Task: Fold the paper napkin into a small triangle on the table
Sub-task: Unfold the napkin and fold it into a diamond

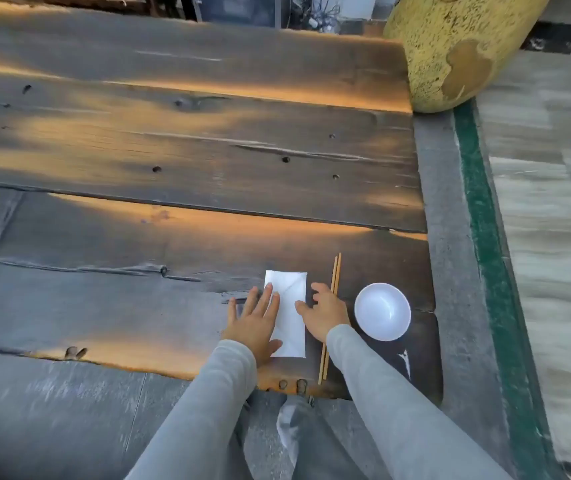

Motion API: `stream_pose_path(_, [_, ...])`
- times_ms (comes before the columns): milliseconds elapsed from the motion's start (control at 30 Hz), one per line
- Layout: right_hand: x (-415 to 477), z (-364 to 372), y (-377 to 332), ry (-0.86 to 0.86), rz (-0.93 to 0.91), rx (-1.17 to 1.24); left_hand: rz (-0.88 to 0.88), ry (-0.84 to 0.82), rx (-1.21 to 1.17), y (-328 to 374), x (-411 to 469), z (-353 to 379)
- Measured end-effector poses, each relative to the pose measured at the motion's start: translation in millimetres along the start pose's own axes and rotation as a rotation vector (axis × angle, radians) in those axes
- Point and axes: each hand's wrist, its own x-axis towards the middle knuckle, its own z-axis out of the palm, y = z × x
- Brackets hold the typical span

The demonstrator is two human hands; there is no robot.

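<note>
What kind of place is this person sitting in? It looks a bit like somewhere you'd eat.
Probably a rustic eatery or outdoor dining spot, though I can't be sure. A place is set on a rough plank table: a pair of chopsticks, a small white bowl and a paper napkin.

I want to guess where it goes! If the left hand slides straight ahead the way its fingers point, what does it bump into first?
Probably nothing solid. The left hand already rests on the napkin; beyond it looks like bare table.
</note>
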Motion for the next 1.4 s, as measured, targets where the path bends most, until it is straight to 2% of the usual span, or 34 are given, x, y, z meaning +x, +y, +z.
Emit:
stream_pose_path(167, [18,9,6,0.123,0.076,0.117,0.062,0.044,0.063,-13,24,10])
stream_pose_path(300, [26,20,8,0.17,0.128,0.105,0.127,0.028,0.114,-23,33,21])
stream_pose_path(667, [46,35,10,0.291,0.259,0.167,0.184,0.024,0.077,-32,40,31])
stream_pose_path(1100, [39,42,18,0.369,0.012,0.079,0.188,0.084,0.02,-29,41,28])
stream_pose_path(1133, [39,43,19,0.366,-0.003,0.077,0.203,0.143,-0.005,-29,40,25])
stream_pose_path(1200, [38,45,20,0.361,-0.022,0.095,0.242,0.394,-0.068,-25,36,19])
stream_pose_path(1267, [39,46,21,0.361,-0.037,0.121,0.208,0.634,-0.193,-19,36,16])
stream_pose_path(1300, [39,46,21,0.362,-0.039,0.13,0.168,0.643,-0.32,-15,37,13])
stream_pose_path(1400, [40,45,20,0.355,-0.034,0.161,-0.01,0.427,-0.757,-2,40,-1])
